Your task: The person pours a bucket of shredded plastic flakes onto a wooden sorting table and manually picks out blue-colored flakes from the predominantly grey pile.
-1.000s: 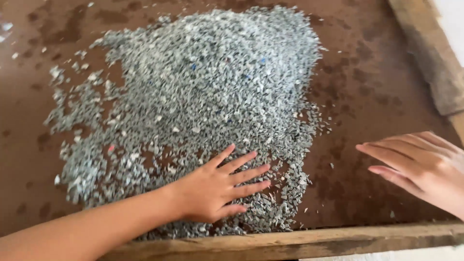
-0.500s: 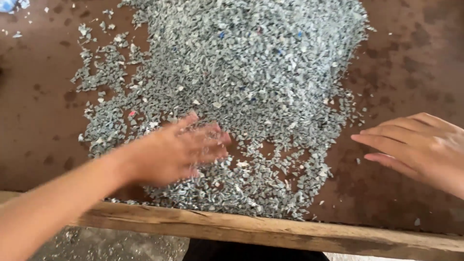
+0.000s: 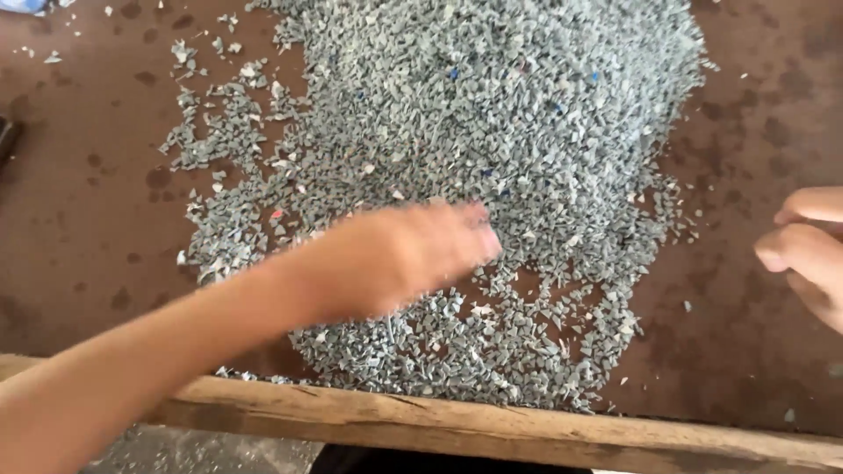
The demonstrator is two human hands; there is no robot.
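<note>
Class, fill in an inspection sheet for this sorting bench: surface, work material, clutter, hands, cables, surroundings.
Surface: brown stained board with a rough wooden front rail.
Work material: wide heap of grey flakes, with a few blue and red bits mixed in.
Clutter: stray flakes scattered off the heap at upper left.
Hands: left hand blurred over the heap's near edge; right hand at the right edge, above bare board, fingers curled.
Cables: nothing seen.
Surroundings: grey floor under the rail.

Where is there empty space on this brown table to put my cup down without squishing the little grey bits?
The brown board is bare left of the grey flake pile, and on the right between the pile and the right hand. The middle is crowded with flakes, down to the wooden rim, under the blurred left hand.
</note>
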